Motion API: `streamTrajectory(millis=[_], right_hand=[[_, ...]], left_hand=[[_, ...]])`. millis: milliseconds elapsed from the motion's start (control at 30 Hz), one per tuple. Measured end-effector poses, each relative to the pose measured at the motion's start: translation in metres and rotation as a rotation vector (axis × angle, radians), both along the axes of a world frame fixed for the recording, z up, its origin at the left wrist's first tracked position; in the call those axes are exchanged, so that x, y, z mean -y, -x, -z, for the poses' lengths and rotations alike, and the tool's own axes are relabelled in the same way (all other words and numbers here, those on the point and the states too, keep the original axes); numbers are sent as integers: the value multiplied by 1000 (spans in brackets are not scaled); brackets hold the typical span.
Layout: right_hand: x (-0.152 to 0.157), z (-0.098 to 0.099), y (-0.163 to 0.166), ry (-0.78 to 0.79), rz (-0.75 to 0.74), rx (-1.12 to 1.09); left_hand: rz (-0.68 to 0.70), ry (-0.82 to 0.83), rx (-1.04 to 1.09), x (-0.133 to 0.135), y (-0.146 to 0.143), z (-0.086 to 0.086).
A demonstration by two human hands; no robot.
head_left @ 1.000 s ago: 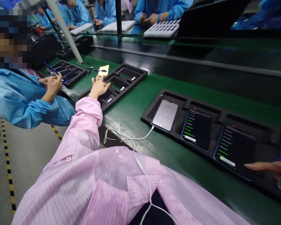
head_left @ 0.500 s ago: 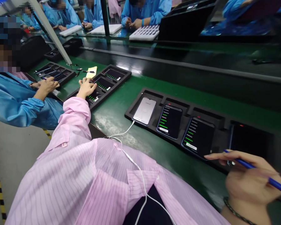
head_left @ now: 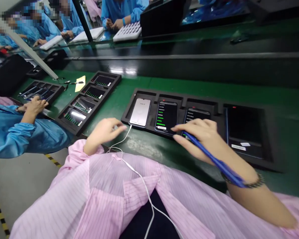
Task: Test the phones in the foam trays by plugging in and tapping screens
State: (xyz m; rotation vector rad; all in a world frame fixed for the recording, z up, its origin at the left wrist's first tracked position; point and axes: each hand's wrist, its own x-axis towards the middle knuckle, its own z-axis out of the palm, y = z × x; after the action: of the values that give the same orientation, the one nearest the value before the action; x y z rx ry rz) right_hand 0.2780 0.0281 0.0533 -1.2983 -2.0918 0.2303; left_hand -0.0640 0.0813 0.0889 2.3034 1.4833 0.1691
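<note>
A black tray (head_left: 214, 105) on the green belt holds several phones. The leftmost phone (head_left: 140, 112) has a white screen and a white cable (head_left: 119, 142) plugged into its near end. My left hand (head_left: 103, 131) reaches to that cable plug, fingers curled and pointing at it. My right hand (head_left: 201, 137) holds a blue pen (head_left: 214, 160) and rests over the third phone (head_left: 196, 116), its fingers reaching toward the second phone (head_left: 166, 116), whose screen shows green lines. A fourth phone (head_left: 244, 132) is dark.
A second black tray (head_left: 64, 114) of phones lies to the left, with a yellow note (head_left: 80, 83) beyond it. A person in a blue coat (head_left: 20, 132) works at a third tray (head_left: 41, 91). More people sit at white trays (head_left: 127, 31) across the line.
My left hand left the left tray and came back to the white cable by the nearest phone. My right hand with the pen moved up and left over the phones.
</note>
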Motion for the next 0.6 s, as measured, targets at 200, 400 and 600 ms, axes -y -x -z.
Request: streamTrajectory(millis=[200, 400, 600], right_hand=[[-36, 0, 51, 108, -224, 206], [-74, 11, 80, 142, -125, 243], [-83, 7, 86, 246, -151, 303]], left_hand=[[-61, 107, -25, 11, -46, 29], [-49, 115, 129, -4, -42, 41], [-67, 141, 278, -3, -42, 52]])
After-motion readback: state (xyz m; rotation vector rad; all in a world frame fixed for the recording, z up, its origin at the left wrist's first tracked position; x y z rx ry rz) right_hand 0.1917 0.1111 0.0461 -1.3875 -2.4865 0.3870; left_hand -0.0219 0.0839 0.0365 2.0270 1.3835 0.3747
